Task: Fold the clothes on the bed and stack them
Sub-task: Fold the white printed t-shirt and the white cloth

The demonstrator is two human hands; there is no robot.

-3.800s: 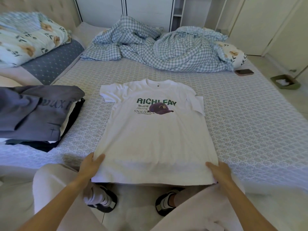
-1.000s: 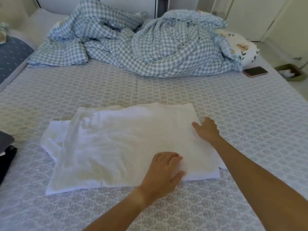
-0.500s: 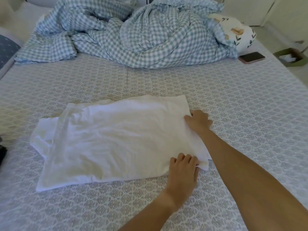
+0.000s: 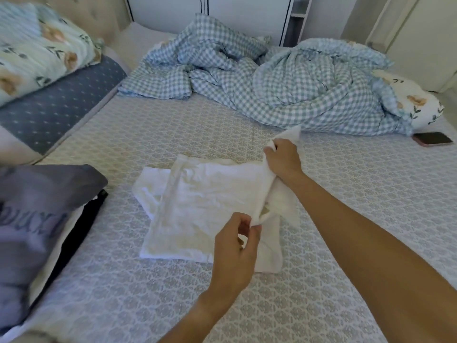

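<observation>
Second fold of the white T-shirt in hand, centre of frame

My left hand (image 4: 241, 237) pinches the near corner of the white T-shirt (image 4: 205, 206) and my right hand (image 4: 282, 158) grips its far corner, both lifting the right edge off the bed (image 4: 346, 194). Rest of the garment lies flat, mid-frame. Judged step: folding right over left. Next move calls for carrying both corners level across to the left edge, then transfer to the stack of folded clothes (image 4: 37, 206), lower left. Checked duvet (image 4: 284, 90) upper centre, phone (image 4: 432, 139) right, both apart
</observation>
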